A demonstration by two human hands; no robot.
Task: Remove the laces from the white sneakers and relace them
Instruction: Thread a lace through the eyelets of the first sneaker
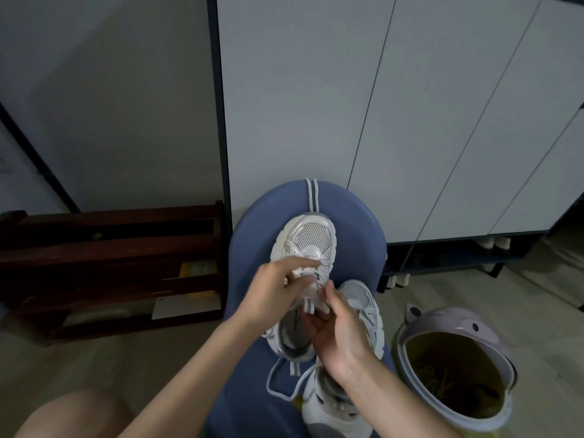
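1. A tall cabinet (410, 105) with pale doors fills the background; a dark wooden rack (110, 263) stands low to its left on the floor.
2. A blue cushioned seat (249, 390) carries both white sneakers. A lavender bin (493, 336) with its lid open stands just beside it on the right.
3. The upper sneaker (305, 237) lies with its long axis running away from the person, toe toward the cabinet, heel opening nearest. The second sneaker (369, 308) lies just beside it to the right, partly hidden under the right forearm.
4. The left hand (271, 295) comes in from the left over the lace area of the upper sneaker, index finger stretched toward the eyelets, the other fingers curled at the lace (319, 275); this grip looks like a pinch on it.
5. The right hand (339, 324) sits at the tongue, fingertips pressed together on a lace strand.
6. A loose lace loop (278, 384) trails off the heel toward the person.
7. The eyelets lie just ahead of both grips, along the shoe's axis; the left hand is nearer them, so it likely works the next crossing.
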